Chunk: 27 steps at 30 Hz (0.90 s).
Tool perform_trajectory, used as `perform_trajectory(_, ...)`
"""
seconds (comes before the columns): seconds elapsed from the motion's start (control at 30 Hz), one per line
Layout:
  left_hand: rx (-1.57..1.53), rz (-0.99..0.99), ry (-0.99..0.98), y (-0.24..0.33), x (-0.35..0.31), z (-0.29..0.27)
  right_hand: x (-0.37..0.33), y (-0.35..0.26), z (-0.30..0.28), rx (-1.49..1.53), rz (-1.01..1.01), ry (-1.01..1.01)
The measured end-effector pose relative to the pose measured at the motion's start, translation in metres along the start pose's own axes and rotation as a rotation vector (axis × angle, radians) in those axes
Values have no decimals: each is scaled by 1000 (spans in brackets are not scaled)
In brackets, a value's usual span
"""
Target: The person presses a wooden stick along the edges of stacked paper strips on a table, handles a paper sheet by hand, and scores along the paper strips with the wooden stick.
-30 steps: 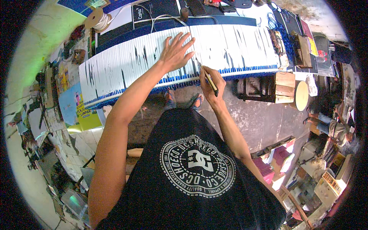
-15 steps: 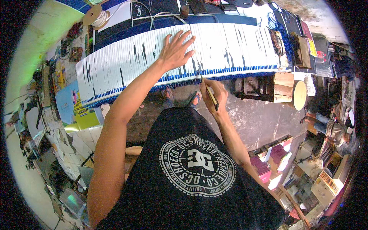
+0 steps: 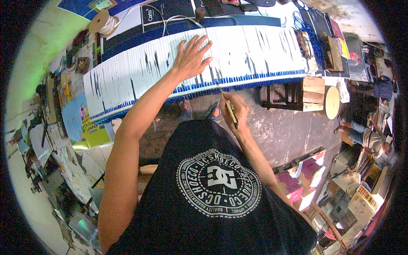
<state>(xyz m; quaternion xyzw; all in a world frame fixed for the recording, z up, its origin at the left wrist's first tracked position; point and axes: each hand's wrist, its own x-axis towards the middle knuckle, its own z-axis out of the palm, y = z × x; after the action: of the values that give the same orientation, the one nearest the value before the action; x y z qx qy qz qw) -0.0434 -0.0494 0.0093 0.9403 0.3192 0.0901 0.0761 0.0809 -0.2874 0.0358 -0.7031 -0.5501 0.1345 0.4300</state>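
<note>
A long row of narrow white strips (image 3: 246, 51) lies across the work surface in front of me, with dark gaps between some of them. Short blue stitches or loops run along its near edge, and a dark blue cord fringe (image 3: 250, 83) hangs just below. My left hand (image 3: 191, 59) rests flat on the strips, fingers spread. At the near edge, my right hand (image 3: 239, 109) grips a slim yellow-and-black tool that looks like a cutter knife (image 3: 232, 114). Its thin tip points at the blue-edged border; whether it touches cannot be made out.
A spool of white cord (image 3: 103, 23) stands at the far left, and a loose white cable (image 3: 176, 18) crosses behind the strips. Bundled blue cord (image 3: 316, 46) lies at their right end. A wooden stool or frame (image 3: 313, 95) stands right; another person (image 3: 369, 138) is farther off.
My right hand and the knife have drawn slightly toward me and left, away from the border. The left hand stays spread on the strips. The view has shifted a little.
</note>
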Motion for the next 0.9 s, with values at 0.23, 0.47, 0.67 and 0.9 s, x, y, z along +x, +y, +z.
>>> perform_trajectory(0.23, -5, -9, -6, -3, -1, 2, 1, -7, -4, 3, -77, 76)
perform_trajectory(0.47, 5, 6, 14, -1, 0, 2, -6, -3, -1, -18, -40, 68)
perform_trajectory(0.67, 9, -4, -1, 0, 0, 1, -8, 9, 10, -60, -100, 79)
perform_trajectory(0.9, 9, -7, 7, -3, -1, 0, -8, 1, 9, -17, -85, 88)
